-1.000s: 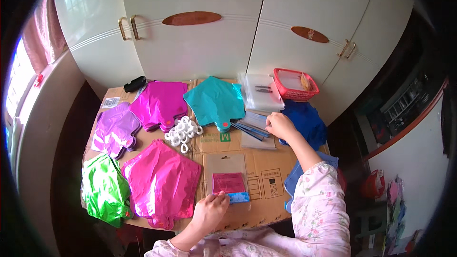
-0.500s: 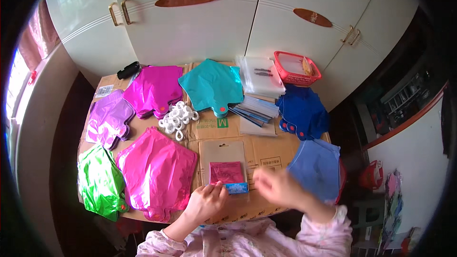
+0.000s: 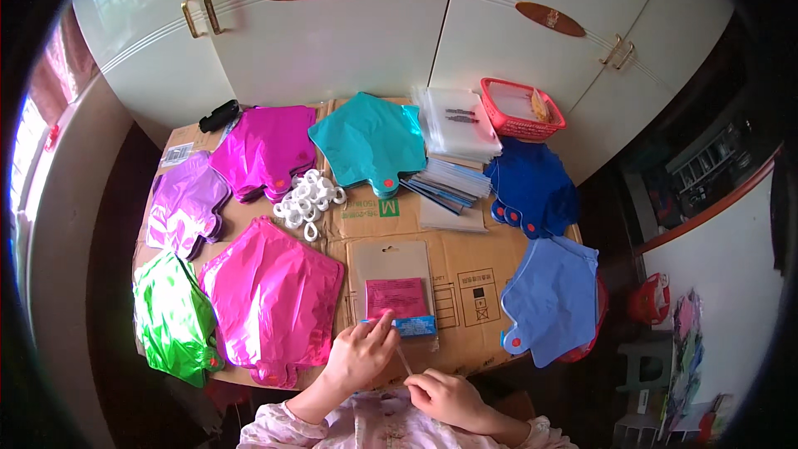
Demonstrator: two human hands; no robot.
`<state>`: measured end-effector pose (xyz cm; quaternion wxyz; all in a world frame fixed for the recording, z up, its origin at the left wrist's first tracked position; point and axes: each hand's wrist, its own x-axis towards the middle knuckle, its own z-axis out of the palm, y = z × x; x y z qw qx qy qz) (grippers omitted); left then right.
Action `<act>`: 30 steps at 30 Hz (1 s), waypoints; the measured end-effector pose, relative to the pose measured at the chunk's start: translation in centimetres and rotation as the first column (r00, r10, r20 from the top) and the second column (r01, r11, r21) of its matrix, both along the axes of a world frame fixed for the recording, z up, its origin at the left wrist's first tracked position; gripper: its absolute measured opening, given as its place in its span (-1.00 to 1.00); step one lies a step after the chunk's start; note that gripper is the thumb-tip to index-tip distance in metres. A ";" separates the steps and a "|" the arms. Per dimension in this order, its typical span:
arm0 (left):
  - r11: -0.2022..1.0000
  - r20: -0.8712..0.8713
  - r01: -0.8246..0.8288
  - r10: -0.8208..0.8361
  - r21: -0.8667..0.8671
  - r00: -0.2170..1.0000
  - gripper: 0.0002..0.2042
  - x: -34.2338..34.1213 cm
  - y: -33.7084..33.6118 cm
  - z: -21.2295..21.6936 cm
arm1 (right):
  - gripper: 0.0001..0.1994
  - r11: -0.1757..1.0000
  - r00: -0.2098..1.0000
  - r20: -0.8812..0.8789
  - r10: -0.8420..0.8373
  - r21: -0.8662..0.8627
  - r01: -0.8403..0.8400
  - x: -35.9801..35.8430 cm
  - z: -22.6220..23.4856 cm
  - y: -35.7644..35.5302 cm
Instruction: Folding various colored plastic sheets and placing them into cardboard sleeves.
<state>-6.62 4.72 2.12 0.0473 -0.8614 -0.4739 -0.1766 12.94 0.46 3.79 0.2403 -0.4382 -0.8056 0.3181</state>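
A clear plastic bag (image 3: 393, 254) lies on the cardboard in front of me, with a grey backing card inside. On the card sit a folded pink foil piece (image 3: 394, 295) and a blue printed strip (image 3: 415, 326). My left hand (image 3: 362, 355) is at the bag's lower left edge, fingers closed on it and one fingertip over the blue strip. Near my body, my right hand (image 3: 449, 397) is closed, pinching the end of a thin pale strip (image 3: 404, 360). This strip slants up toward my left fingers; where its upper end attaches is hidden.
Foil balloon stacks ring the table: green (image 3: 176, 316), pink (image 3: 270, 299), lilac (image 3: 187, 202), magenta (image 3: 266, 150), teal (image 3: 370, 140), dark blue (image 3: 534, 187), light blue (image 3: 553, 295). White rings (image 3: 309, 198), blue-edged cards (image 3: 449, 183), clear bags (image 3: 457, 120) and a red basket (image 3: 522, 126) stand farther back.
My right hand has come down and left, from above the cardboard right of the bag to near my body. The pale strip now shows between my hands. My left hand stays by the bag.
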 end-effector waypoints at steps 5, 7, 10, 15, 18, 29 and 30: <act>1.000 -0.030 -0.017 0.018 0.015 0.999 -0.76 0.1 -0.2 -0.5 | -0.89 0.997 0.998 -0.007 -0.065 0.031 0.065 -0.3 -0.8 0.9; 1.000 -0.048 -0.030 0.030 0.001 0.998 -0.77 0.1 -0.4 -0.3 | -0.89 0.987 0.990 0.027 -0.138 0.083 0.136 -0.6 -1.1 1.0; 1.000 -0.061 -0.020 0.020 0.010 0.998 -0.79 0.2 -0.6 0.0 | -0.88 0.967 0.962 0.128 -0.241 0.116 0.226 -0.4 -1.6 1.3; 0.998 -0.083 0.044 -0.041 0.034 0.996 -0.80 0.1 -0.4 -0.3 | -0.86 0.943 0.946 0.116 -0.301 0.181 0.278 -0.3 -2.3 2.5; 0.999 -0.098 0.043 -0.042 0.001 0.994 -0.80 0.2 -0.4 0.2 | -0.79 0.961 0.951 0.178 -0.251 0.160 0.224 -0.4 -2.4 3.2; 0.982 -0.015 0.029 -0.032 -0.185 0.999 -0.55 0.5 -0.4 0.0 | -0.44 0.975 0.973 0.213 0.091 0.181 -0.130 3.6 -0.9 4.6; 0.984 -0.020 0.035 -0.039 -0.172 0.999 -0.56 0.5 -0.3 0.1 | -0.46 0.972 0.975 0.207 0.081 0.198 -0.123 3.4 -1.1 4.9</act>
